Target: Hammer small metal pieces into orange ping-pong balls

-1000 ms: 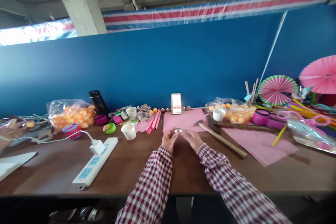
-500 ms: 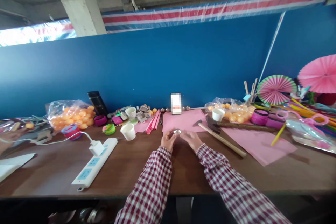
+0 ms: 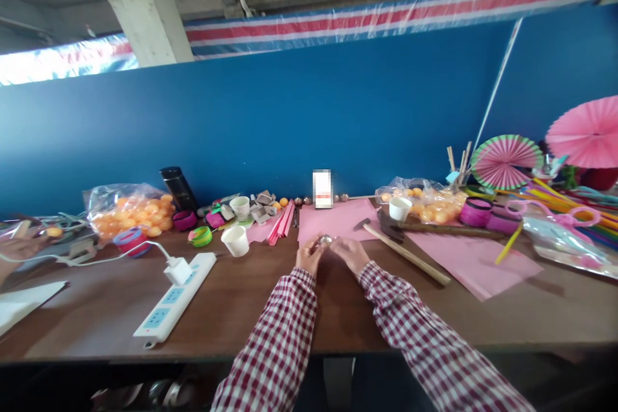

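Between my two hands, near the front of the pink paper sheet (image 3: 338, 214), is a small shiny silver metal ball (image 3: 325, 240). My left hand (image 3: 309, 253) has its fingers closed around the ball's left side. From the right, my right hand (image 3: 351, 253) pinches at the ball with bent fingers; the fingertips are small and partly blurred. Both hands are just above the table. Behind them a row of similar metal balls (image 3: 344, 197) lies by the blue partition, on both sides of a blurred white upright object (image 3: 321, 189).
Right of my hands lie a wooden-handled hammer (image 3: 410, 253), a paper cup (image 3: 400, 208) and a bag of orange balls (image 3: 437, 207). On the left are a white power strip (image 3: 176, 299), another paper cup (image 3: 235, 241) and folded pink strips (image 3: 280, 224). Another person's hand (image 3: 22, 248) shows far left.
My hands stay at the same place with the metal ball between them; the ball looks slightly turned or shifted. The view has moved very slightly.
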A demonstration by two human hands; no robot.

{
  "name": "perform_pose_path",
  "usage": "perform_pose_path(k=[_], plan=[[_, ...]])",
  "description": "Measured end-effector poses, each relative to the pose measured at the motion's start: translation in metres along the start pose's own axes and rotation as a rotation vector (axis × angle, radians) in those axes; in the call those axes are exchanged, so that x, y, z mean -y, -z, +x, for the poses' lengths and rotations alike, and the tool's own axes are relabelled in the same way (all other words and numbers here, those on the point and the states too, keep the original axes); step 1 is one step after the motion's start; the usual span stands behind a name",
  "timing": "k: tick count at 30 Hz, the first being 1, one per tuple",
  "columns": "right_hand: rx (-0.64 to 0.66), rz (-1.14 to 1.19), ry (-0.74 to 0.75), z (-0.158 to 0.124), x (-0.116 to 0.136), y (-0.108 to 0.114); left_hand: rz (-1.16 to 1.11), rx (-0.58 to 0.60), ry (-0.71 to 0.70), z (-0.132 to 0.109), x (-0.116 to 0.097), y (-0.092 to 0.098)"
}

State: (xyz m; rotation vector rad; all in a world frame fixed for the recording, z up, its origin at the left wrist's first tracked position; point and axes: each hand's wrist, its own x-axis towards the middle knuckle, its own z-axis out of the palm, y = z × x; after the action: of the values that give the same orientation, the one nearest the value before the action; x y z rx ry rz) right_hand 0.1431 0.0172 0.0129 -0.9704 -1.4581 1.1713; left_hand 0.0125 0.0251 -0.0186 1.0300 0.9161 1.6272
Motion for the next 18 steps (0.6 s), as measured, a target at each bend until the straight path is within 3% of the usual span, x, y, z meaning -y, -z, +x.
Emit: perform_pose_path(k=[12, 18], plan=[[-0.093, -0.035, 0.020, 0.0020, -0.0032, 0.0004, 0.035, 0.002, 0.008, 0.0007, 0.0016, 0.0008], [-0.055, -0.029, 0.047, 0.0002, 0.0001, 0.0001, 0.090, -0.008, -0.027, 0.0014, 0.0019, 0.0007]])
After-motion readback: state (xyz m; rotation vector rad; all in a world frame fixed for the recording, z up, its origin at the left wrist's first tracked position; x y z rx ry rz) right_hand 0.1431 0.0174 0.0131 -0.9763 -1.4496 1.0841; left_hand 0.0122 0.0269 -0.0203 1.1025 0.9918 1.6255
